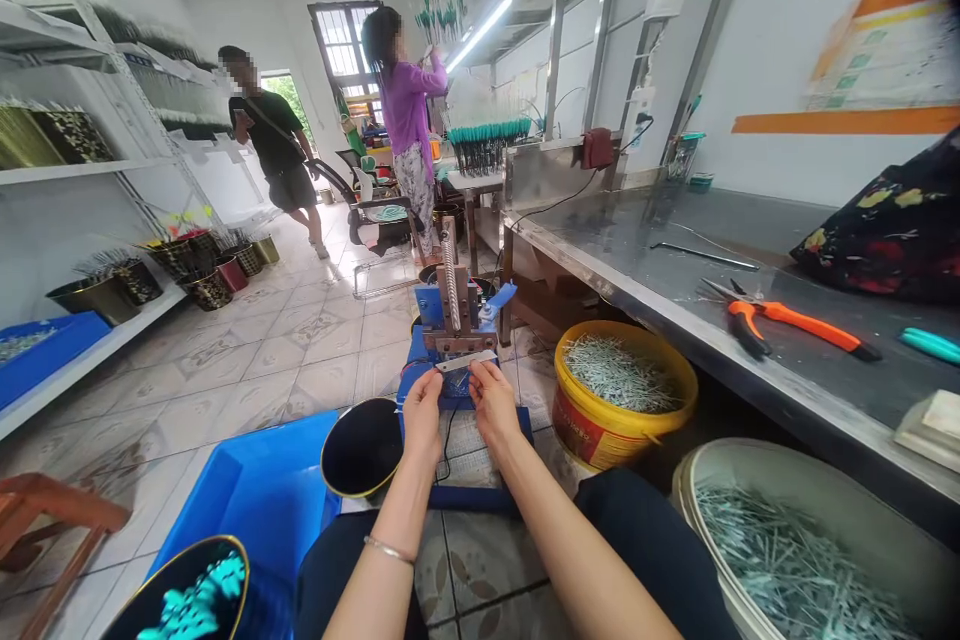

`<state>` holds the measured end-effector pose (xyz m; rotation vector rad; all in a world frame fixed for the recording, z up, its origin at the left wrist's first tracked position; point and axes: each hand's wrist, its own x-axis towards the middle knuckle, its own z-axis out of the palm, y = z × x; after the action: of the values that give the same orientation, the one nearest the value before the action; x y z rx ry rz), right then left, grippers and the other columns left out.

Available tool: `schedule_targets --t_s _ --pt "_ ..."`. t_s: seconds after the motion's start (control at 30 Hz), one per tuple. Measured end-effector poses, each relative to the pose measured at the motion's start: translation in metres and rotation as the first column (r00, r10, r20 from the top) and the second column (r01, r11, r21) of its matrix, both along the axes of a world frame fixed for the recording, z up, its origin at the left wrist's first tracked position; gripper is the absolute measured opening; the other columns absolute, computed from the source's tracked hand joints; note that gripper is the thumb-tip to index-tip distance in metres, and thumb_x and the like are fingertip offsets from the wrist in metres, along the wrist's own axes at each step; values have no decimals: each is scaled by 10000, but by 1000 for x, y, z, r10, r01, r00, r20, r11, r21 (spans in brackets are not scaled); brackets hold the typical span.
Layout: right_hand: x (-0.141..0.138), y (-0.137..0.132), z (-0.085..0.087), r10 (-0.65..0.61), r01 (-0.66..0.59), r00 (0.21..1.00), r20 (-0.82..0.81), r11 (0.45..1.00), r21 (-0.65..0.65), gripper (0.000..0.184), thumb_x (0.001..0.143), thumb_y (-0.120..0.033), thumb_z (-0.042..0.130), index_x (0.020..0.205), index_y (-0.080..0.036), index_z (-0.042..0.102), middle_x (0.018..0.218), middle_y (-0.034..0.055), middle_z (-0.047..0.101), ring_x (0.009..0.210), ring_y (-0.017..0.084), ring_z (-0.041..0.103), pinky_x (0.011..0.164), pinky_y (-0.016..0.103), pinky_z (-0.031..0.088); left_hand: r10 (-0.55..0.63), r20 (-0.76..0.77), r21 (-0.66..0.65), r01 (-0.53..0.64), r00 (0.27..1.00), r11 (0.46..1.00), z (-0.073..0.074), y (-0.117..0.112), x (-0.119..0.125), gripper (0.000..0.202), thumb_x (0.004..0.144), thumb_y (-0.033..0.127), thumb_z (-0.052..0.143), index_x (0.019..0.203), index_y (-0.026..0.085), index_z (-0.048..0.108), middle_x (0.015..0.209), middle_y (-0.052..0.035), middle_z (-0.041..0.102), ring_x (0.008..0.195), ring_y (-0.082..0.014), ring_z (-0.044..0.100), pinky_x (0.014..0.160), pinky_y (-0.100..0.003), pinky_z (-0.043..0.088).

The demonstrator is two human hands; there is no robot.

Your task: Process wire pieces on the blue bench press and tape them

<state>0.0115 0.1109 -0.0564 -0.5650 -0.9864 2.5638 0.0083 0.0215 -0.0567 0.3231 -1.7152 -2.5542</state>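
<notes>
My left hand and my right hand are both pinched on a small pale strip-like piece held level in front of a blue press-like machine on the floor. The machine has a grey threaded column standing upright. A silver bangle circles my left wrist. Right by my left hand stands a black round bucket with a gold rim.
A yellow bucket and a pale tub hold several thin metal pieces. Blue trays lie at my left. A steel bench carries orange-handled cutters. Two people stand farther back. Shelves with pots line the left wall.
</notes>
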Motion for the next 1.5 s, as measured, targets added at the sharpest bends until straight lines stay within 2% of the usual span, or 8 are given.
schedule_targets --t_s 0.13,0.3,0.5,0.73,0.87,1.0,1.13,1.5 --pt "-4 -2 -3 5 -6 998 -66 1000 -9 202 532 -245 729 638 -178 571 620 -52 547 562 65 495 549 181 390 15 -91 10 -14 996 1000 1 -1 -11 290 624 300 684 865 145 638 890 -52 632 855 -151 547 816 -285 380" --pt "-11 -4 -9 24 -27 990 -137 999 -21 186 556 -260 719 664 -191 584 672 -43 562 597 73 511 590 198 420 12 -173 -15 -15 985 1000 1 -2 -21 267 626 287 682 846 142 638 863 -53 634 841 -154 553 809 -280 388" --pt "-15 -4 -16 41 -43 986 -159 999 -8 176 581 -276 711 684 -204 589 726 -38 588 645 84 528 619 211 426 -6 -209 -63 -8 978 998 1 -6 -32 284 617 306 690 842 140 643 839 -57 640 830 -165 559 800 -283 391" --pt "-19 -4 -14 36 -41 990 -136 999 -36 179 578 -273 715 694 -200 602 779 -19 607 664 82 524 618 202 424 -14 -211 -100 -8 977 995 1 -7 -37 260 616 313 682 801 133 648 820 -56 636 800 -160 545 780 -281 386" --pt "-17 -4 -13 29 -30 993 -118 999 -10 199 567 -282 721 681 -189 587 732 -17 594 617 87 513 553 197 409 4 -208 -115 -29 978 993 2 -7 -35 271 609 320 688 803 135 644 786 -45 630 767 -154 542 751 -275 388" --pt "-14 -3 -11 31 -27 991 -129 999 32 211 580 -292 716 643 -185 545 596 -57 504 487 56 416 431 173 326 11 -210 -122 -37 978 992 6 -5 -34 268 607 307 686 806 131 649 774 -44 632 754 -154 548 740 -275 396" --pt "-15 -4 -10 96 -99 984 -148 995 -11 236 578 -292 726 639 -184 525 559 -73 458 442 42 366 372 166 267 33 -199 -134 -60 979 989 8 -3 -36 221 615 270 672 777 122 651 737 -39 624 743 -153 543 735 -276 395" --pt "-17 -5 -13 112 -137 977 -180 982 -133 239 578 -239 743 686 -185 537 584 -80 457 450 26 377 354 137 279 38 -221 -165 -76 975 983 11 -3 -34 205 632 254 649 785 118 644 752 -47 627 726 -149 543 719 -275 405"
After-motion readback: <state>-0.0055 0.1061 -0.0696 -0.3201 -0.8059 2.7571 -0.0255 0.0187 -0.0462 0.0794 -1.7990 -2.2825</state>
